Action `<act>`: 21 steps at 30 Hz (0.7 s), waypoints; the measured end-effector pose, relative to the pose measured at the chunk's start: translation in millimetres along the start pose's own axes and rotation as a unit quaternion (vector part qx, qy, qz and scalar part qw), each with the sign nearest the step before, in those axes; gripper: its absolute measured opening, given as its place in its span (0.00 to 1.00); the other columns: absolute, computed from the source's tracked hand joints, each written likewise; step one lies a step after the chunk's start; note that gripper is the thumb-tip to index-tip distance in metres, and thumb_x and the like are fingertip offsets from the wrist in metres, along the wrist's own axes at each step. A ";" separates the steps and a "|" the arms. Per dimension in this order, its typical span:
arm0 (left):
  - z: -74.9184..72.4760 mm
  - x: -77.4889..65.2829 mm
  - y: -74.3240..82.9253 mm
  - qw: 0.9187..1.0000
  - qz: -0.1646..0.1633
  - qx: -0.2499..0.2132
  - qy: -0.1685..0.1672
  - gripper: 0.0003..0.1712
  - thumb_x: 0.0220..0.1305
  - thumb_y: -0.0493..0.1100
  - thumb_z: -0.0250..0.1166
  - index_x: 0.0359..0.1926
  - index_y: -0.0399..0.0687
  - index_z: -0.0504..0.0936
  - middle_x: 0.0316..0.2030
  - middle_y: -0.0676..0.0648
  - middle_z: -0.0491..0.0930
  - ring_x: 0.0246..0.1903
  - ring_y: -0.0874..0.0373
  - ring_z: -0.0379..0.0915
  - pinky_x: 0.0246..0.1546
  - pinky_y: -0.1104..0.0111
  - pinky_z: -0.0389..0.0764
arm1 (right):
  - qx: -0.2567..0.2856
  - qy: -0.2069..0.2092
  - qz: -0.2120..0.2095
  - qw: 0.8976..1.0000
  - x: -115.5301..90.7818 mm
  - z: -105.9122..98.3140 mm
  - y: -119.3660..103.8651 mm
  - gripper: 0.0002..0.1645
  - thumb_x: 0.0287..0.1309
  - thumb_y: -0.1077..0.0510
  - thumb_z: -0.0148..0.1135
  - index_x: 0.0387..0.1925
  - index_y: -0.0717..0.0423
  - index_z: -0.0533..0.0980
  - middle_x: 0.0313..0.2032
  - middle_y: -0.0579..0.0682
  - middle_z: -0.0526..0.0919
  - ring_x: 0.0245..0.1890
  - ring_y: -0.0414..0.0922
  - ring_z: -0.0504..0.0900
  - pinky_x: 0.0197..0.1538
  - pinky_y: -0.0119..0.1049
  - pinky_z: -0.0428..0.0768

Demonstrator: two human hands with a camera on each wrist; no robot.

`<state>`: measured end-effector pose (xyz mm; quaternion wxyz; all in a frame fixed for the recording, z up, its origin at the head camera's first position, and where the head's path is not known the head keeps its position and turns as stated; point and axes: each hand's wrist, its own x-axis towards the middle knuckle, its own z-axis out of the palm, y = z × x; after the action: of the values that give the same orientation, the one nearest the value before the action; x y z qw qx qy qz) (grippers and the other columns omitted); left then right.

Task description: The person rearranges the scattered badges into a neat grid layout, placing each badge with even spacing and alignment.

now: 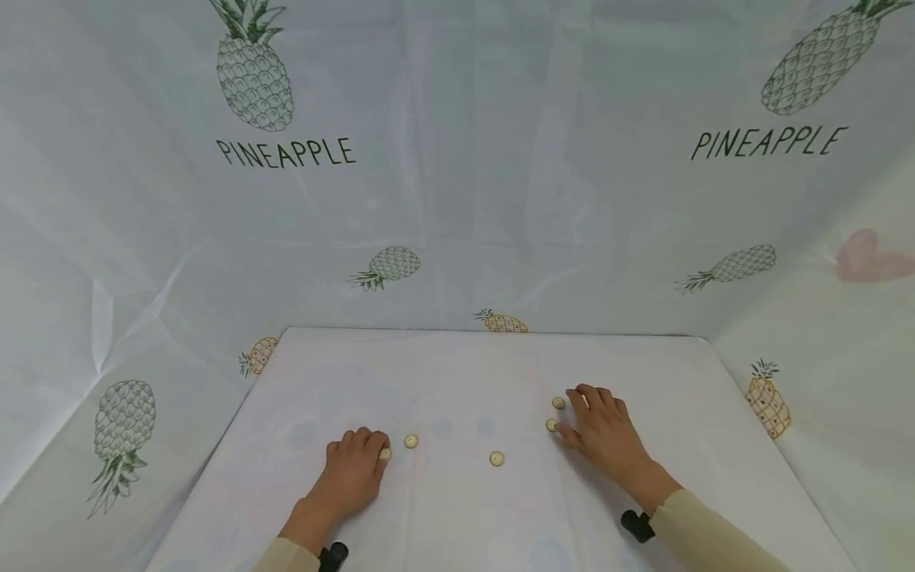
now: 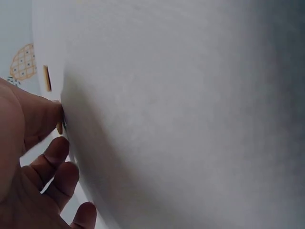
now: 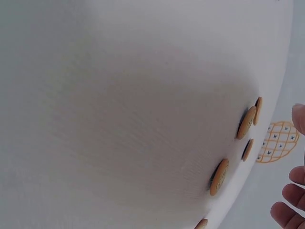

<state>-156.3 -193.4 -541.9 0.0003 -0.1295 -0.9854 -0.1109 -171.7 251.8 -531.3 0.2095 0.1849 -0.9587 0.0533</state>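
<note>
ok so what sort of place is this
Probably a makeshift recording booth: pineapple-printed sheeting rises on three sides of a white tabletop, with small round discs and black wrist-worn devices in view.

A: Discs [image 1: 496, 458], material?
B: Look like wood, smooth rims, low sheen. Could be plastic, can't tell.
A: Table cover [image 1: 643, 369]?
B: Cloth or plastic sheet, can't say which. Matt, smooth overall, faint fine texture up close in the wrist views, soft creases.
A: Backdrop [image 1: 457, 199]?
B: Thin sheet, fabric-like, printed. Slight sheen along the folds, sharp creases at left, otherwise smooth.
A: Sleeves [image 1: 708, 532]?
B: Cloth, matt, looks smooth.
A: Wrist cameras [image 1: 633, 524]?
B: Black, hard plastic by the look. Smooth. Too small to say more.
</note>
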 end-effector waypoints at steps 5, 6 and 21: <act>0.0 -0.1 0.6 0.999 -0.006 -0.038 0.001 0.16 0.66 0.37 0.66 0.54 0.53 0.81 0.49 0.49 0.78 0.47 0.52 0.71 0.51 0.45 0.73 | -0.009 -0.002 -0.007 1.000 2.0 0.8 1.1 0.36 0.62 0.45 0.75 0.61 0.66 0.75 0.55 0.63 0.79 0.55 0.64 0.78 0.52 0.61 0.78; -0.1 -0.1 0.3 0.999 -0.013 -0.045 0.002 0.16 0.66 0.39 0.67 0.54 0.52 0.81 0.49 0.48 0.78 0.47 0.52 0.71 0.51 0.45 0.73 | -0.009 -0.005 -0.005 1.000 2.4 1.1 1.8 0.36 0.63 0.46 0.74 0.61 0.66 0.75 0.55 0.63 0.79 0.55 0.64 0.78 0.52 0.61 0.78; 3.0 0.3 -2.1 0.998 -0.041 -0.049 0.002 0.12 0.67 0.45 0.73 0.48 0.50 0.81 0.44 0.49 0.78 0.44 0.52 0.72 0.50 0.45 0.73 | -0.010 -0.041 0.004 0.999 21.5 9.8 18.9 0.20 0.65 0.53 0.72 0.48 0.64 0.78 0.43 0.58 0.81 0.45 0.58 0.78 0.46 0.55 0.77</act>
<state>-157.0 -194.6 -545.3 -0.0084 -0.0882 -0.9833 -0.1588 -200.7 260.3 -531.7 0.1717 0.1810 -0.9677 0.0368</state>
